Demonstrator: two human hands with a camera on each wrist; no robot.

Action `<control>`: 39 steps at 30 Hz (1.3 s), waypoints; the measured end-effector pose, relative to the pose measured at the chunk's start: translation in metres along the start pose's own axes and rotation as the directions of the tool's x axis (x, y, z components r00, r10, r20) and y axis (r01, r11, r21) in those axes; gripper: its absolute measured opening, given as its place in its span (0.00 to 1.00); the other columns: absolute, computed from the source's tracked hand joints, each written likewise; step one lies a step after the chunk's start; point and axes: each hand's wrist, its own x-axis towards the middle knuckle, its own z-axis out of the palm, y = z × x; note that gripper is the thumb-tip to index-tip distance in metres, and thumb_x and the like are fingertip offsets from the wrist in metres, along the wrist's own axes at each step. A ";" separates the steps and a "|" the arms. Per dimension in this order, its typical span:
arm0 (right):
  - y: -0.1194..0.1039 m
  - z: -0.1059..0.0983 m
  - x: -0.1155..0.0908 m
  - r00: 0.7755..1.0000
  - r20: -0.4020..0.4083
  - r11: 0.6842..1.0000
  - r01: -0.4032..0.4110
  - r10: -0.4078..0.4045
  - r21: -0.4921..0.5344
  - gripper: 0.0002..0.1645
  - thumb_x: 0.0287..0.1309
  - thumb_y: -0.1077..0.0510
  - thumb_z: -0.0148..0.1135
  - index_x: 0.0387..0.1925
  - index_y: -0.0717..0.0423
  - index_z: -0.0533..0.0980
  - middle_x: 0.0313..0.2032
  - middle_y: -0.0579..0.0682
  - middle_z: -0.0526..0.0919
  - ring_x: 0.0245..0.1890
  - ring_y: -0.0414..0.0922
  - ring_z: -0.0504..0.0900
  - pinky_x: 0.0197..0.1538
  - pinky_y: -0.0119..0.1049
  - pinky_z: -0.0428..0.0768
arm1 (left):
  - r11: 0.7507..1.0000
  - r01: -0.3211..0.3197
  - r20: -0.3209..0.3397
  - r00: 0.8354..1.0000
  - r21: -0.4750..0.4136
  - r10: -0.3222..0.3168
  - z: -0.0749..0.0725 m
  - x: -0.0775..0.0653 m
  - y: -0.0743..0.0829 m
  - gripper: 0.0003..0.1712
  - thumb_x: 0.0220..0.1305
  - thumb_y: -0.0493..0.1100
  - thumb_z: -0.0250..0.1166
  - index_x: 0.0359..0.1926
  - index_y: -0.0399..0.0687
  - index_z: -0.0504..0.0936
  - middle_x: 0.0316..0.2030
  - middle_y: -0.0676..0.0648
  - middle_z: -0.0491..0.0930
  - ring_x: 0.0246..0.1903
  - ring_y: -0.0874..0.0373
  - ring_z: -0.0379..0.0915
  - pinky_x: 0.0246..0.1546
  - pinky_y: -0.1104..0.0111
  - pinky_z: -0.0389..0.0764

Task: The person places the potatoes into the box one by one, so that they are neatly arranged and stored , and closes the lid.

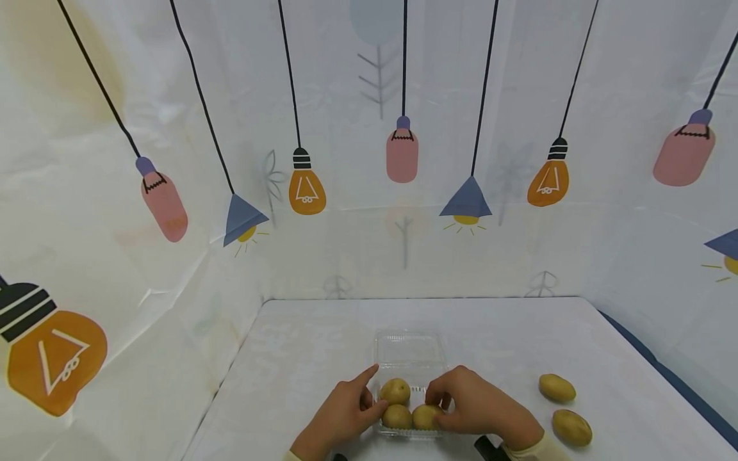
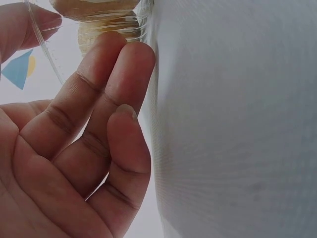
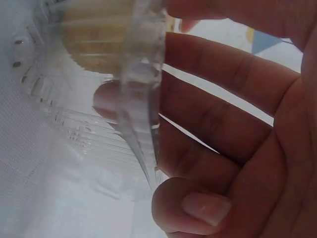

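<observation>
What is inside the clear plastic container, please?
Three potatoes lie inside the container: one at back left, two in front. The right hand partly covers the front right potato; from above, what lies under its fingers cannot be seen.

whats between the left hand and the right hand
The head view shows an open clear plastic box with three potatoes in it between the left hand and right hand.

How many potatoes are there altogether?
5. In the box: back-left potato, front-left potato, front-right potato. On the table, to the box's right: far potato, near potato. The right hand might hide another.
</observation>
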 end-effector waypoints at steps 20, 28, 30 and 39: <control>0.002 0.003 0.000 0.998 -0.020 0.998 0.059 -0.059 -0.036 0.03 0.61 0.55 0.74 0.36 0.42 0.86 0.34 0.30 0.84 0.32 0.29 0.81 0.36 0.31 0.83 | 1.000 -0.020 -0.005 1.000 -0.023 0.019 -0.001 -0.004 0.006 0.42 0.74 0.55 0.68 0.78 0.37 0.66 0.25 0.63 0.78 0.20 0.70 0.71 0.24 0.72 0.77; 0.003 0.001 0.001 0.997 -0.051 0.997 0.062 -0.065 -0.054 0.05 0.66 0.51 0.74 0.39 0.46 0.86 0.37 0.34 0.86 0.34 0.31 0.83 0.37 0.34 0.84 | 1.000 0.004 0.001 1.000 -0.006 -0.004 0.000 -0.003 0.005 0.43 0.74 0.57 0.67 0.78 0.38 0.66 0.25 0.64 0.77 0.20 0.70 0.70 0.23 0.72 0.75; 0.003 0.000 0.001 0.998 -0.052 0.997 0.039 -0.042 -0.062 0.07 0.67 0.48 0.73 0.40 0.46 0.87 0.37 0.35 0.87 0.35 0.32 0.83 0.37 0.35 0.85 | 1.000 0.002 0.002 1.000 -0.005 -0.002 0.000 -0.003 0.005 0.43 0.74 0.57 0.67 0.78 0.37 0.66 0.24 0.63 0.77 0.20 0.70 0.69 0.23 0.72 0.75; 0.003 -0.010 -0.005 0.989 -0.147 0.996 -0.023 0.010 -0.090 0.10 0.67 0.46 0.73 0.42 0.46 0.87 0.39 0.38 0.88 0.37 0.32 0.83 0.40 0.40 0.85 | 1.000 0.012 0.000 1.000 0.017 -0.012 -0.002 -0.002 0.006 0.43 0.74 0.58 0.67 0.78 0.37 0.66 0.24 0.63 0.77 0.20 0.70 0.69 0.22 0.72 0.74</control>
